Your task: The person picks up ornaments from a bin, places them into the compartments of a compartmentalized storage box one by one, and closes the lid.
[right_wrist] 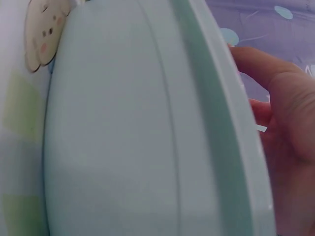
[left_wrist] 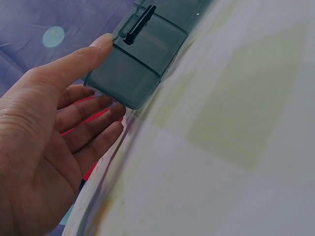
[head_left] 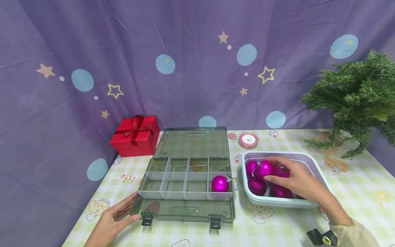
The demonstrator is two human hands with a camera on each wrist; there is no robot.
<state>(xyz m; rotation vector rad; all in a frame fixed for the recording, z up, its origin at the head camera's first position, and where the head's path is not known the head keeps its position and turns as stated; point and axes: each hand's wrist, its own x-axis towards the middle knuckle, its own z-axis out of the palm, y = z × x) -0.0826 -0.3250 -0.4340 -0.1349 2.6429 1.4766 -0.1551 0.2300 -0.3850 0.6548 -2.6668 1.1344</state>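
Note:
A see-through grey-green compartment case [head_left: 185, 207] lies with its lid [head_left: 197, 144] folded back. One shiny magenta Christmas ball [head_left: 220, 184] sits in its right-hand compartment in the row nearer the front. At the front left corner of the case is my left hand [head_left: 112, 218], thumb touching the corner and fingers fairly straight along the side, as the left wrist view also shows. Over the pale blue tub [head_left: 256, 199], my right hand [head_left: 297, 180] pinches a magenta Christmas ball [head_left: 265, 169] between thumb and fingers. In the right wrist view, the tub's wall [right_wrist: 118, 128] hides the ball.
More magenta balls [head_left: 257, 186] lie in the tub, some with a glittery surface. Behind it is a red ribbon roll [head_left: 248, 140]. A red gift box [head_left: 135, 136] stands at the back left, a small artificial Christmas tree [head_left: 355, 99] at the right. A purple curtain [head_left: 197, 27] hangs behind.

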